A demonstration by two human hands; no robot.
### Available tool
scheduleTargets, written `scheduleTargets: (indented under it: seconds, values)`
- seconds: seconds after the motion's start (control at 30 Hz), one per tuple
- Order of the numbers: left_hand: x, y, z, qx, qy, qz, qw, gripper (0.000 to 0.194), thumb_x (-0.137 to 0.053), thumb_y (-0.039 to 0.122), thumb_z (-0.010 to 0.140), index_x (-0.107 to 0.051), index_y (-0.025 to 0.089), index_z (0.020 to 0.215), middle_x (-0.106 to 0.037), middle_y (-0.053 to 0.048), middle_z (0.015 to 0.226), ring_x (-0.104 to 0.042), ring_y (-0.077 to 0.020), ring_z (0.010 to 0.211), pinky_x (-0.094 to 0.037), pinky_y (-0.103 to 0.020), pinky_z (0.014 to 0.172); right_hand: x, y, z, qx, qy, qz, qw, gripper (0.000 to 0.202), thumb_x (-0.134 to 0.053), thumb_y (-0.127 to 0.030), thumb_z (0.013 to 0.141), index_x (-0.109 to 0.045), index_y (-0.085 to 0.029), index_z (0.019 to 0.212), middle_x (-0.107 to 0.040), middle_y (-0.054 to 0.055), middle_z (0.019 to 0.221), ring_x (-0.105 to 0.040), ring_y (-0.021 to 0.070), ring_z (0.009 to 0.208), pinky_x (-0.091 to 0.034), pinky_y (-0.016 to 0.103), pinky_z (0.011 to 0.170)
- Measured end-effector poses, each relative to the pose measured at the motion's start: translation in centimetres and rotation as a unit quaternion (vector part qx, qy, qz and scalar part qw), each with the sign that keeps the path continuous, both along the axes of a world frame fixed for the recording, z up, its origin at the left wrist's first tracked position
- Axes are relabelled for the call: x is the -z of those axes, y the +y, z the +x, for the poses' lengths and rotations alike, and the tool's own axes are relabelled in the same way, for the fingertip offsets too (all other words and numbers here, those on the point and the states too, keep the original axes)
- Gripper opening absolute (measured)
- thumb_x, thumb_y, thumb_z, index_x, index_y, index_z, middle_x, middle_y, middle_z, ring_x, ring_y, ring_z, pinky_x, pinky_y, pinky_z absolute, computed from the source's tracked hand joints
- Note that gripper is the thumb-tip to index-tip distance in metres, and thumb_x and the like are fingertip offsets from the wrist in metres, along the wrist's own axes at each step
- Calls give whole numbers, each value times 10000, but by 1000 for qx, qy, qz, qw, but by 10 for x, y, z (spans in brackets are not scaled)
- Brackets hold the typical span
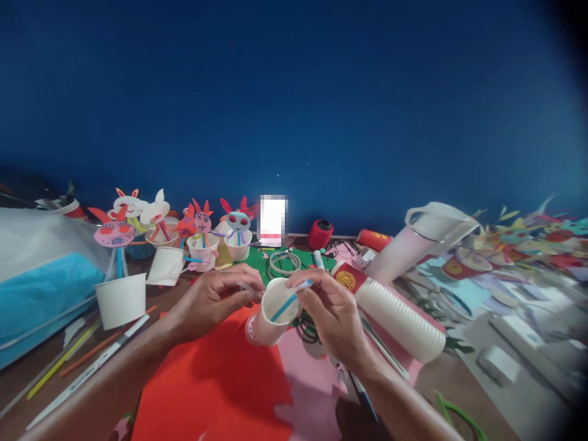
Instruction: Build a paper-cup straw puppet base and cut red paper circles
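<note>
Blue wall [294,110], cluttered table [445,381], cup [269,326].

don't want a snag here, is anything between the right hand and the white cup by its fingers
Nothing visible: the right hand has its fingertips at the rim of the white cup, and the blue strip slants inside the cup.

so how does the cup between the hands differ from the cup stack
The cup is single, mouth up; the cup stack is many nested cups lying sideways. A blue strip reaches into the cup; the cup stack has a red, gold-marked end. Both are mostly white.
</note>
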State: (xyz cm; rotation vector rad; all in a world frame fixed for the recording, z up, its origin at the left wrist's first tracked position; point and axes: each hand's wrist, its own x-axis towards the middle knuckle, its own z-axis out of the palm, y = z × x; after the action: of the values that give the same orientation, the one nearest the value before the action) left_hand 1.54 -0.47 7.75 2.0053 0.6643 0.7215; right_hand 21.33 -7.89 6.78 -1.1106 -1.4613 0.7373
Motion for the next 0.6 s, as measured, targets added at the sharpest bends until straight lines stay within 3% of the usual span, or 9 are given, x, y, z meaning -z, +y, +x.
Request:
scheduleTargets:
  seconds: [0.3, 0.6]
  values:
    - [14, -2, 0, -75, -34, -39, 996, 152, -513, 238, 841, -658, 193, 832, -693, -24, 877, -627, -165, 826, -498, -250, 737, -13, -10, -1, 5, -21, 19, 1000, 107, -465, -224, 883, -569, -212, 908, -635, 21, 895, -576, 125, 742, -434, 234, 681]
    - [15, -10, 9, -124, -28, -14, 992, 197, -489, 261, 841, -658, 175, 788, -688, -16, 729, -634, -149, 672, -513, -225, 603, -16, -14, -2, -4, -50, 33, 998, 118, -454, -213, 888, -568, -199, 915, -626, 20, 860, -586, 119, 738, -446, 226, 668]
